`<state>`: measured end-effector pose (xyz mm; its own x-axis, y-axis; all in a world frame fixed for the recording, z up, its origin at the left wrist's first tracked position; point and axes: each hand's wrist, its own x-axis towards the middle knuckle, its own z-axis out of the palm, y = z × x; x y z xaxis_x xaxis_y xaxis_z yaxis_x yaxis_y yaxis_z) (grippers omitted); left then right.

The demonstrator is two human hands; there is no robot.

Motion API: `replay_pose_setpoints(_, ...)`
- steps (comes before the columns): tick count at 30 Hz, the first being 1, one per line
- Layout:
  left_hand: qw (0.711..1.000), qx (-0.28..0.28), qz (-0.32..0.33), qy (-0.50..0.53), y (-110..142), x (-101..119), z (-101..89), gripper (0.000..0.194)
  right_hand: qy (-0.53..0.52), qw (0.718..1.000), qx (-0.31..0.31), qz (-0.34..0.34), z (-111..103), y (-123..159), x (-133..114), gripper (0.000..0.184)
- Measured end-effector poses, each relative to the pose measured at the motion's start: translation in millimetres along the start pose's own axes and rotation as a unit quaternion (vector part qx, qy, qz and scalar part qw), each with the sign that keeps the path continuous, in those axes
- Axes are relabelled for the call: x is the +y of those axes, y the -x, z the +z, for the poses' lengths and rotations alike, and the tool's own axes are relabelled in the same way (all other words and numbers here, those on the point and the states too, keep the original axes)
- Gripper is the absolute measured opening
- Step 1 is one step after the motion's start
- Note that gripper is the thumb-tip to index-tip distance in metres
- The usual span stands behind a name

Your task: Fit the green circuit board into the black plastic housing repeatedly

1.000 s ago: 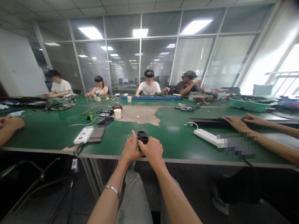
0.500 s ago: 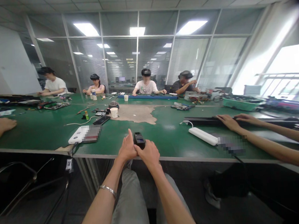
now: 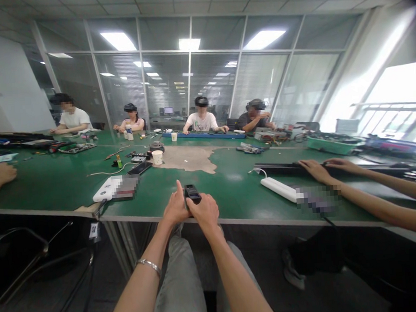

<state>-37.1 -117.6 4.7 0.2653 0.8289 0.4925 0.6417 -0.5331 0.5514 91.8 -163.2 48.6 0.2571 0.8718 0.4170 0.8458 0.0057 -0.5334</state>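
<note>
Just above the front edge of the green table (image 3: 239, 187), a small black boxy device (image 3: 192, 193) with recesses in its upper face is between my two hands. My right hand (image 3: 205, 211) wraps round its right side, the thumb lying across the near end. My left hand (image 3: 174, 207) is closed against its left side, with one digit pointing up; the other fingers are mostly hidden behind the hands and the device. The device's underside is out of sight.
Left of me lie a white power strip (image 3: 104, 189) and a black phone (image 3: 140, 168), with a paper cup (image 3: 157, 156) beyond. A second white power strip (image 3: 278, 190) lies right, near a co-worker's hands (image 3: 315, 170) on a long black bar. Several people sit across the table.
The device has tilted slightly in my hands, and more of its upper face shows. My right thumb has shifted a little at its near end. The whole view has drifted slightly.
</note>
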Motion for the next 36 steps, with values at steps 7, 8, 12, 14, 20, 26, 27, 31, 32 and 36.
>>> replay_pose_setpoints(7, 1.0, 0.001, -0.013, 0.013, 0, -5, 3.1, 0.139, -0.061, 0.996, 0.068, -0.023, -21, -11, 1, 0.04)
replay_pose_setpoints(8, 1.0, 0.0, -0.02, 0.014, 0, -5, 3.4, 0.14, -0.073, 0.994, 0.078, -0.024, -25, -13, 5, 0.041)
replay_pose_setpoints(12, 0.999, -0.009, -0.034, 0.017, -2, -4, 3.5, 0.14, -0.051, 0.996, 0.079, 0.011, -37, -14, 33, 0.043)
replay_pose_setpoints(14, 0.999, -0.011, -0.04, 0.02, -3, -4, 3.2, 0.141, -0.028, 0.997, 0.069, 0.028, -38, -11, 48, 0.044)
replay_pose_setpoints(20, 0.998, -0.01, -0.048, 0.028, -2, -1, 1.5, 0.136, 0.003, 0.997, 0.052, 0.048, -30, 1, 71, 0.042)
replay_pose_setpoints(26, 0.997, -0.012, -0.054, 0.046, -2, 0, 0.9, 0.135, 0.027, 0.997, 0.047, 0.046, -27, 5, 74, 0.061)
replay_pose_setpoints(27, 0.997, -0.012, -0.056, 0.052, -2, 0, 1.1, 0.135, 0.032, 0.997, 0.053, 0.044, -27, 5, 74, 0.068)
replay_pose_setpoints(31, 0.996, -0.01, -0.055, 0.066, -1, -2, 1.1, 0.135, 0.027, 0.997, 0.057, 0.033, -28, 5, 77, 0.057)
replay_pose_setpoints(32, 0.996, -0.01, -0.055, 0.065, -1, -2, 0.9, 0.134, 0.022, 0.998, 0.053, 0.032, -29, 4, 77, 0.05)
replay_pose_setpoints(36, 0.996, -0.012, -0.052, 0.067, 0, -2, -0.6, 0.135, -0.004, 0.998, 0.056, 0.018, -31, -2, 66, 0.041)
